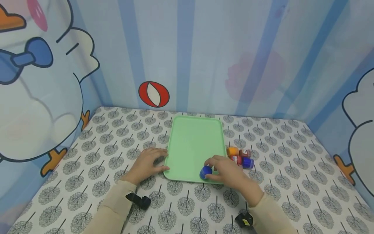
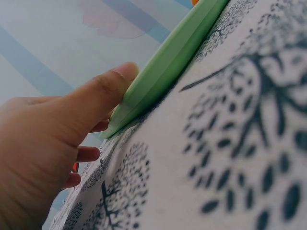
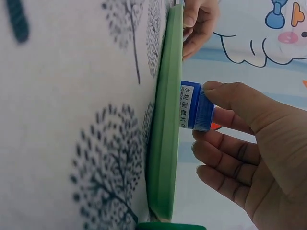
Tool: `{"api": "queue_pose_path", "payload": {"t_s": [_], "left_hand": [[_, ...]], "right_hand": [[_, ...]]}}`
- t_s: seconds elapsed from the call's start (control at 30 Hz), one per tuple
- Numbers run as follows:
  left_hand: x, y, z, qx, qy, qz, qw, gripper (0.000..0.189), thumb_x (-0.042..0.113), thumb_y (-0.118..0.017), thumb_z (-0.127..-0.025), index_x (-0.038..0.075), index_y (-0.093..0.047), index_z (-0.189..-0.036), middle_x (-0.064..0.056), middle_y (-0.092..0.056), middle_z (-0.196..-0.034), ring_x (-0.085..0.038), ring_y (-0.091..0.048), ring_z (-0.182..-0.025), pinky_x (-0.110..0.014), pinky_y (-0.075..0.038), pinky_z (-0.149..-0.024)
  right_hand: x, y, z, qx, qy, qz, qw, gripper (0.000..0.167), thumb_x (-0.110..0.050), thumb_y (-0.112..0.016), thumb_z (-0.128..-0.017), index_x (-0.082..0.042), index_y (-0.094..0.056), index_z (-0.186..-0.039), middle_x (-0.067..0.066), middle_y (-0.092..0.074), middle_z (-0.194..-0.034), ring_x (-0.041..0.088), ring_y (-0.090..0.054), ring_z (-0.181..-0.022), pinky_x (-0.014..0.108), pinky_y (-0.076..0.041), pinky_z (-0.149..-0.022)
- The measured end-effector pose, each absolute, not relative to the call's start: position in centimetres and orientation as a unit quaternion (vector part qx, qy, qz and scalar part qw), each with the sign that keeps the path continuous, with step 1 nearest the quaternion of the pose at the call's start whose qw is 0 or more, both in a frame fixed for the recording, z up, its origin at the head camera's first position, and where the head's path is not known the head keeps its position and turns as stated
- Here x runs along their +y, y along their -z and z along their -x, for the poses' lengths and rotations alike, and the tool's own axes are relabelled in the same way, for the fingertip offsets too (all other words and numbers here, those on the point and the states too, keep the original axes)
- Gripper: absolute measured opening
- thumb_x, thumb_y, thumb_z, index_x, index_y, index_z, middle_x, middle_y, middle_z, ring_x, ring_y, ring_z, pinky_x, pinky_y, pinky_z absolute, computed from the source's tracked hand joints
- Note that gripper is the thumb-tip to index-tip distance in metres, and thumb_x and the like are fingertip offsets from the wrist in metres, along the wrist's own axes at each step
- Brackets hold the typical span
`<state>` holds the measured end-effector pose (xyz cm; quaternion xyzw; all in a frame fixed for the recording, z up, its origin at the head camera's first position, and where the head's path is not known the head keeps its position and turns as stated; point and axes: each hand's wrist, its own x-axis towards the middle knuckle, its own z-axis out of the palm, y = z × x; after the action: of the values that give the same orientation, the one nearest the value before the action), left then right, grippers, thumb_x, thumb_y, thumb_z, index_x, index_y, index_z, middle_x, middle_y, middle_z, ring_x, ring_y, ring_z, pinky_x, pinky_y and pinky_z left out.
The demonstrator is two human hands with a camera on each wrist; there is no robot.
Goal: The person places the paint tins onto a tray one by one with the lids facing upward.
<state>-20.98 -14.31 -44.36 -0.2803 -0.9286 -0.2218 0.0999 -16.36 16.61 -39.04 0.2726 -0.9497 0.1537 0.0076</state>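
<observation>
My right hand (image 1: 229,172) pinches a small blue paint jar (image 1: 205,172) by its lid, thumb on one side and fingers on the other. In the right wrist view the jar (image 3: 192,106) has a white label with printed characters and stands upright over the tray's near right part; its base is hidden by the rim. At the left edge of the light green tray (image 1: 194,136), my left hand (image 1: 148,163) rests with loosely bent fingers. The left wrist view shows its thumb (image 2: 115,81) lying against the tray's rim (image 2: 163,67).
Right of the tray lie several more paint jars: orange (image 1: 232,151), dark red (image 1: 244,153), red (image 1: 236,159) and blue (image 1: 248,162). A green round edge (image 3: 170,226) shows at the bottom of the right wrist view. A tree-patterned cloth (image 1: 117,143) covers the table, with printed curtains behind.
</observation>
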Motion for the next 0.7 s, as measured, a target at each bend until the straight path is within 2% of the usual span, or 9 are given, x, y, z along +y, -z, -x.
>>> {"api": "queue_pose_path", "payload": {"t_s": [0.33,0.7], "left_hand": [[-14.16,44.17,21.01,-0.929,0.224,0.277,0.098,0.051,0.045,-0.076,-0.077,0.015,-0.066,-0.116,-0.003,-0.063,-0.131,-0.03,-0.055,-0.125,-0.054,-0.037,-0.111],[-14.3,44.57,21.09,-0.929,0.221,0.279,0.105,0.05,0.044,-0.076,-0.076,0.014,-0.067,-0.116,-0.003,-0.063,-0.13,-0.029,-0.055,-0.124,-0.053,-0.038,-0.111]], "right_hand": [[16.1,39.52,16.44,-0.952,-0.122,-0.28,0.029,0.034,-0.035,-0.075,-0.081,-0.015,-0.066,-0.107,-0.006,-0.062,-0.089,0.005,-0.055,-0.074,0.02,-0.048,-0.063],[16.24,38.86,16.29,-0.953,-0.125,-0.276,0.01,0.041,-0.035,-0.075,-0.081,-0.014,-0.065,-0.115,-0.002,-0.065,-0.102,0.011,-0.063,-0.086,0.026,-0.056,-0.073]]}}
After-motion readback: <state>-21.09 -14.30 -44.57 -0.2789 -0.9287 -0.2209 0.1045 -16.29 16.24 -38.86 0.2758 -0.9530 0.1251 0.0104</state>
